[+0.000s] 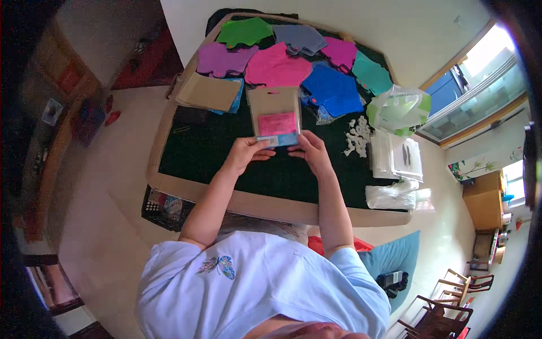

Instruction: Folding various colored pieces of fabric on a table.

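Between my two hands is a flat clear plastic package (274,101) with a tan backing, a pink panel and a light blue strip along its near edge. My left hand (244,152) grips the near left corner, thumb on top and fingers underneath. At the near right corner, my right hand (312,150) holds the same package in the same manner. Beyond it lies a bright pink folded cloth piece (276,64). A blue cloth piece (333,90) rests to its right, and a stack of tan cards (209,92) to its left.
The dark green table top (197,150) has a padded beige rim. Along its far side lie green (244,32), grey (299,38) and purple (226,58) cloth pieces. White small pieces (357,137), a plastic bag (398,108) and clear sleeves (396,156) occupy the right side.
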Demonstrator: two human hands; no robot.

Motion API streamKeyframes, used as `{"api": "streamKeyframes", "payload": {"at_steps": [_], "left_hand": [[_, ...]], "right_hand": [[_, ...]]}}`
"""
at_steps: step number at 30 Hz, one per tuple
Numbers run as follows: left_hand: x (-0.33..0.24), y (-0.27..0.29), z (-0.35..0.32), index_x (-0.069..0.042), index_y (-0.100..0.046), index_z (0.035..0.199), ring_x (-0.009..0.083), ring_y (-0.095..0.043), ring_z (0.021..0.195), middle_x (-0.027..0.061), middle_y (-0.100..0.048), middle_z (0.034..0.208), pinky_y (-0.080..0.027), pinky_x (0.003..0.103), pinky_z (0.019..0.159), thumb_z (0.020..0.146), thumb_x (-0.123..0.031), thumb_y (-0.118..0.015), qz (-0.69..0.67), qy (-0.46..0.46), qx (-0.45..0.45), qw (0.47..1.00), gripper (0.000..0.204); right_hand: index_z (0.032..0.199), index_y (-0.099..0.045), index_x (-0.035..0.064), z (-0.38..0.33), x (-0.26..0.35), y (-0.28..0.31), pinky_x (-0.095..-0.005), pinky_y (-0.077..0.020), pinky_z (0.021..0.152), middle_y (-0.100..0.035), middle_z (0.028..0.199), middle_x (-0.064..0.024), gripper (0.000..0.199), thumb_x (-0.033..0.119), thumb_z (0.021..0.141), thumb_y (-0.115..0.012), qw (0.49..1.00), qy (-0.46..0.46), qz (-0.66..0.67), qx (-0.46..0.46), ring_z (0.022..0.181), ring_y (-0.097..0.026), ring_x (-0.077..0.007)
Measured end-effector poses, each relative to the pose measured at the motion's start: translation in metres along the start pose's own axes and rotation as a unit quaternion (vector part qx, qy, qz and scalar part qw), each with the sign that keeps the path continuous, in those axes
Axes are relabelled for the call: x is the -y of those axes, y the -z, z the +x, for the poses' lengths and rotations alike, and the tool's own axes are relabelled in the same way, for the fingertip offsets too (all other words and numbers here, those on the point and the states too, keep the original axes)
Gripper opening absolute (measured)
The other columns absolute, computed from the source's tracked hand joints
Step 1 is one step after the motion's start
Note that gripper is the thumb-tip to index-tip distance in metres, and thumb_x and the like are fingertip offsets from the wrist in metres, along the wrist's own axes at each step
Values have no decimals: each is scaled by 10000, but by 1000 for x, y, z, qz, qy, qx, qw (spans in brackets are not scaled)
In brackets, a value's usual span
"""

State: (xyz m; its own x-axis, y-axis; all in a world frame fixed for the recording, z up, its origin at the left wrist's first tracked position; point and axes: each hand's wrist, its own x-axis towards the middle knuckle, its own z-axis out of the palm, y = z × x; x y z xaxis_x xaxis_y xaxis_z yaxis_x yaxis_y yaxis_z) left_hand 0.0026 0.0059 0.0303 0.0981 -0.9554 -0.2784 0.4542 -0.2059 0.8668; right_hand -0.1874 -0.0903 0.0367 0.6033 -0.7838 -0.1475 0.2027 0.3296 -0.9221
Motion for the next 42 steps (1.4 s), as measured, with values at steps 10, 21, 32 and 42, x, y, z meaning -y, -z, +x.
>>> {"api": "streamKeyframes", "payload": {"at_steps": [10, 21, 32, 42], "left_hand": [[-18, 18, -25, 35, -533, 1110, 214, -645, 842, 170, -619, 1015, -542, 276, 656, 887, -247, -504, -24, 42, 60, 997, 361], [-17, 242, -243, 2, -566, 1039, 159, -630, 695, 150, -641, 913, -526, 240, 608, 870, -193, -545, -133, -217, -315, 914, 258], [106, 334, -233, -8, -511, 1118, 235, -613, 873, 141, -590, 1053, -529, 355, 740, 904, -429, -423, -257, -72, -310, 912, 480], [21, 428, -176, -51, -581, 995, 143, -576, 714, 53, -615, 854, -434, 276, 561, 844, -279, -593, -105, -231, -578, 776, 274]], "right_hand": [[1054, -557, -15, 3, -8, 10, -292, -519, 645, -618, 856, -91, 307, 247, 910, -488, 998, -20, -22, 53, 704, -612, -164], [1135, -542, 36, 1, 1, 8, -221, -474, 661, -618, 849, -42, 282, 184, 899, -503, 994, -11, -106, -37, 746, -575, -95], [1117, -550, 30, -3, -8, 24, -211, -462, 645, -614, 837, -39, 280, 181, 883, -536, 990, 11, -130, -61, 724, -578, -94], [911, -639, 27, 126, 39, -7, -260, -454, 633, -616, 747, -39, 151, 121, 793, -635, 843, 215, -491, -39, 718, -574, -110]]}}
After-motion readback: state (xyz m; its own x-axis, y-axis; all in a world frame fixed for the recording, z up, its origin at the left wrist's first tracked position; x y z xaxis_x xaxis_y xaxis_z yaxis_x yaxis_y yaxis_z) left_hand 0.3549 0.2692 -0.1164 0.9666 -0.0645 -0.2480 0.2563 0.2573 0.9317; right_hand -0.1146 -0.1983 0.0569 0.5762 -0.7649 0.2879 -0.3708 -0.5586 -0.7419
